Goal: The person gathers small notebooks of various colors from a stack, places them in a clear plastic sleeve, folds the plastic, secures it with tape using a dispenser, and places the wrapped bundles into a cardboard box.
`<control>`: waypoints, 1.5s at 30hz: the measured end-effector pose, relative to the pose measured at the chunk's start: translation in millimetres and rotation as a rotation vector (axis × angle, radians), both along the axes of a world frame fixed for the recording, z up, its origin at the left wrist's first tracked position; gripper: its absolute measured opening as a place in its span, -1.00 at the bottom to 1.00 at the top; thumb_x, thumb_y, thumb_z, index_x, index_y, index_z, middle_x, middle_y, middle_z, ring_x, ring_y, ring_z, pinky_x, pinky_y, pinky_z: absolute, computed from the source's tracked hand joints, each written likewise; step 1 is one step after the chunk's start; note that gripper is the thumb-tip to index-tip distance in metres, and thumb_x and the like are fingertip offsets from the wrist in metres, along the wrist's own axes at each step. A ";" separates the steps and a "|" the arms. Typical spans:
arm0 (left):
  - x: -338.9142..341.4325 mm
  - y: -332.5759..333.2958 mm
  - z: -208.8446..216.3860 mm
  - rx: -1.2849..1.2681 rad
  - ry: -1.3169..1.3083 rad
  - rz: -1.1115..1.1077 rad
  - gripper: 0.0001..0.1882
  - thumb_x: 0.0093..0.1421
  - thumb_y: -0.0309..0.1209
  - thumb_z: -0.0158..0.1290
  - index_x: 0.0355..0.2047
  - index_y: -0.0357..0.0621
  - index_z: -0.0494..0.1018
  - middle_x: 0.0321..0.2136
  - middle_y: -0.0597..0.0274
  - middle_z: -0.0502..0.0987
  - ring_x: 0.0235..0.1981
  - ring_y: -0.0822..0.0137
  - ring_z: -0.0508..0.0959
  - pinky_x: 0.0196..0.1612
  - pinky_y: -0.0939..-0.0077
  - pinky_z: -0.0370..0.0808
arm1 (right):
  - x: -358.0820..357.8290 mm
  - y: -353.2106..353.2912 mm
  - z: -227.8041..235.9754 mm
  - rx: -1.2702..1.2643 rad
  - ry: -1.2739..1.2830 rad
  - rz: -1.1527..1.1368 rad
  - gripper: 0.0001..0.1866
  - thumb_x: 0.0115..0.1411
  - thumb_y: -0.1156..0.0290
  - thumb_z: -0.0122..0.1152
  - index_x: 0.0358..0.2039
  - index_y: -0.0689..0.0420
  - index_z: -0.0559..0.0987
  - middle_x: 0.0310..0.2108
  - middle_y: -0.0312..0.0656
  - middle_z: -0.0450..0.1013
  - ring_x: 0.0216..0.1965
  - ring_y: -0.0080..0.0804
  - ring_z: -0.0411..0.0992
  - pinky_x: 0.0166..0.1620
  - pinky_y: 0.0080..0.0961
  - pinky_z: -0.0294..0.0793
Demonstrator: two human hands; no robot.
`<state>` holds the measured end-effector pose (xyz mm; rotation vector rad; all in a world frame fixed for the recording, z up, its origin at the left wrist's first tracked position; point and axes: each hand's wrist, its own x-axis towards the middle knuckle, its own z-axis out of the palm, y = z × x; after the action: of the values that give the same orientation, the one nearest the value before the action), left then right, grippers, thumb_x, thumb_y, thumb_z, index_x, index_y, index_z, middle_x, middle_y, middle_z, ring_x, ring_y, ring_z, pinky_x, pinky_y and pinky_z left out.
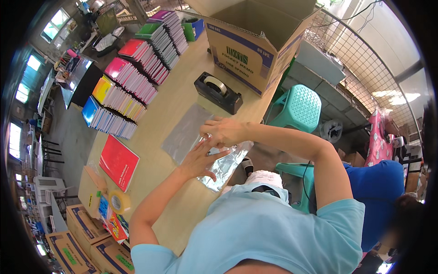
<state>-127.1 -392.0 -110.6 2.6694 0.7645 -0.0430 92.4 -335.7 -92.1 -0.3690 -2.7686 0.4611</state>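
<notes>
Wooden bench [173, 109] carries a black tape dispenser [218, 92]; just below it, the left hand [200, 160], fingers spread, flattens a clear plastic sleeve [223, 166] while the right hand [223, 131] pinches its edge. Likely opening it; steady grip needed.

Notebook stacks [137, 68] — black tape dispenser [218, 92] — open cardboard box [255, 41].

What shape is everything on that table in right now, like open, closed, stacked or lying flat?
Cardboard box: open, flaps up.
Tape dispenser: loaded with a roll.
Notebook stacks: closed, piled in rows.
Red notebook: closed, lying flat.
Clear plastic bags: flat, empty.
Left hand: open, pressing on a bag.
Right hand: fingers bent over the bag.
</notes>
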 end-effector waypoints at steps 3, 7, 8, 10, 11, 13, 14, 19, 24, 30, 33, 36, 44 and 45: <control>0.7 2.5 -1.9 -0.024 -0.068 -0.009 0.13 -0.44 0.15 0.35 0.28 0.62 0.19 0.32 0.30 0.11 0.37 0.03 0.05 0.38 0.04 0.06 | 3.0 0.3 -17.8 -0.069 0.000 -0.048 -0.76 -0.11 0.41 0.32 -0.33 -0.01 0.66 -0.13 -0.22 0.30 0.00 -0.23 0.29 -0.05 -0.24 0.37; 9.3 -4.6 -12.4 0.057 -0.199 0.085 -0.09 -0.32 -0.07 0.43 0.16 0.51 0.38 0.29 0.15 0.15 0.33 0.01 0.14 0.34 -0.06 0.06 | 16.6 -10.5 -47.3 -0.407 0.254 -0.221 -0.42 -0.03 0.45 0.35 0.06 -0.02 0.43 0.18 -0.04 0.17 0.16 -0.08 0.25 0.08 -0.18 0.39; 13.2 -8.7 -18.7 0.181 -0.309 0.132 -0.18 -0.24 -0.12 0.42 0.13 0.47 0.43 0.26 0.13 0.20 0.31 0.02 0.17 0.33 -0.05 0.04 | 17.0 -13.6 -47.4 -0.568 0.271 -0.374 -0.24 0.00 0.45 0.36 0.24 -0.04 0.29 0.28 0.01 0.09 0.21 -0.02 0.22 0.13 -0.16 0.39; 26.3 -25.9 -31.2 0.285 -0.473 0.278 -0.26 -0.18 -0.13 0.39 0.10 0.39 0.45 0.22 0.08 0.24 0.29 0.01 0.19 0.33 -0.04 0.01 | 19.3 -18.0 -44.3 -0.653 0.294 -0.391 -0.09 0.01 0.45 0.38 0.32 -0.04 0.09 0.31 0.01 0.04 0.24 0.00 0.19 0.15 -0.18 0.39; 29.0 -34.5 -34.5 0.384 -0.639 0.420 -0.34 -0.11 -0.14 0.36 0.08 0.32 0.48 0.19 0.04 0.27 0.27 0.00 0.21 0.33 -0.04 -0.02 | 20.9 -19.4 -43.1 -0.740 0.318 -0.413 0.07 0.01 0.45 0.40 0.41 -0.04 -0.10 0.35 0.01 -0.01 0.26 0.03 0.17 0.17 -0.20 0.40; 19.8 -44.5 -32.7 0.188 -0.879 0.458 -0.35 -0.05 -0.01 0.30 0.09 0.20 0.47 0.23 -0.06 0.18 0.30 -0.05 0.14 0.33 -0.08 -0.07 | 23.1 -20.0 -44.6 -0.752 0.338 -0.418 0.11 0.00 0.45 0.41 0.42 -0.05 -0.13 0.34 0.01 -0.01 0.27 0.01 0.17 0.16 -0.21 0.41; 15.7 -50.4 -23.1 0.145 -0.971 0.575 -0.32 -0.06 0.06 0.29 0.09 0.18 0.47 0.26 -0.08 0.10 0.32 -0.07 0.09 0.32 -0.11 -0.05 | 25.0 -23.6 -47.9 -0.773 0.347 -0.421 0.14 -0.01 0.46 0.43 0.43 -0.06 -0.16 0.34 0.02 -0.01 0.27 -0.02 0.17 0.16 -0.22 0.43; 20.6 -38.3 -22.3 0.333 -0.468 0.428 -0.28 -0.10 0.38 0.13 -0.06 0.22 0.51 0.25 -0.07 0.12 0.32 -0.16 0.03 0.27 -0.34 -0.07 | 22.2 -16.6 -58.2 -0.719 0.404 -0.358 0.15 -0.02 0.44 0.44 0.43 -0.07 -0.15 0.27 0.05 0.08 0.19 -0.01 0.24 0.13 -0.23 0.44; 28.0 -23.7 -42.5 0.339 -0.558 0.406 -0.69 -0.07 -0.16 0.36 -0.32 0.07 0.58 0.23 -0.04 0.13 0.29 -0.09 0.10 0.28 -0.21 0.02 | 23.6 -17.9 -48.4 -0.717 0.325 -0.427 0.18 -0.06 0.48 0.44 0.43 -0.09 -0.16 0.23 0.02 0.18 0.11 -0.04 0.33 0.10 -0.26 0.48; 44.2 -36.2 -36.1 0.025 -0.793 0.722 -0.74 0.11 -0.21 0.25 -0.45 -0.16 0.54 0.16 0.00 0.20 0.26 0.05 0.14 0.26 0.12 0.13 | 26.4 -19.9 -51.7 -0.723 0.319 -0.419 0.15 -0.02 0.40 0.42 0.43 -0.10 -0.17 0.18 0.07 0.18 0.01 0.01 0.38 0.04 -0.28 0.50; 40.8 -41.0 -13.7 0.029 -1.287 0.686 -0.67 0.10 -0.12 0.26 -0.34 -0.13 0.56 0.19 -0.07 0.17 0.29 0.05 0.11 0.29 0.00 0.06 | 26.0 -21.0 -49.7 -0.694 0.375 -0.434 0.16 -0.03 0.39 0.43 0.43 -0.11 -0.18 0.21 0.06 0.17 0.04 -0.02 0.37 0.04 -0.30 0.51; 43.6 -36.3 1.4 0.124 -0.988 0.610 -0.63 0.07 -0.07 0.27 -0.31 -0.10 0.55 0.20 -0.11 0.16 0.30 0.04 0.11 0.30 -0.10 0.00 | 28.5 -22.1 -55.7 -0.712 0.363 -0.450 0.16 -0.04 0.39 0.43 0.43 -0.11 -0.17 0.22 0.06 0.17 0.07 -0.03 0.34 0.04 -0.30 0.51; 38.8 -27.7 -53.0 0.267 -0.702 0.575 -0.76 0.02 -0.27 0.33 -0.52 -0.11 0.51 0.17 -0.06 0.19 0.23 -0.03 0.22 0.24 -0.05 0.16 | 22.8 -21.3 -55.5 -0.772 0.369 -0.407 0.08 0.03 0.46 0.38 0.43 -0.09 -0.12 0.24 0.03 0.18 0.13 -0.11 0.32 0.05 -0.32 0.48; 42.4 -29.8 -57.9 0.171 -0.787 0.671 -0.78 0.02 -0.35 0.32 -0.56 -0.14 0.49 0.16 -0.05 0.19 0.20 -0.01 0.26 0.19 0.02 0.25 | 22.0 -22.2 -65.0 -0.771 0.371 -0.403 0.08 0.03 0.46 0.38 0.43 -0.09 -0.12 0.24 0.03 0.18 0.13 -0.11 0.32 0.05 -0.32 0.48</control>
<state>-84.7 -421.8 -168.4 2.1180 1.3246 1.1888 114.4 -357.9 -157.1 -0.8808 -1.9916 1.3183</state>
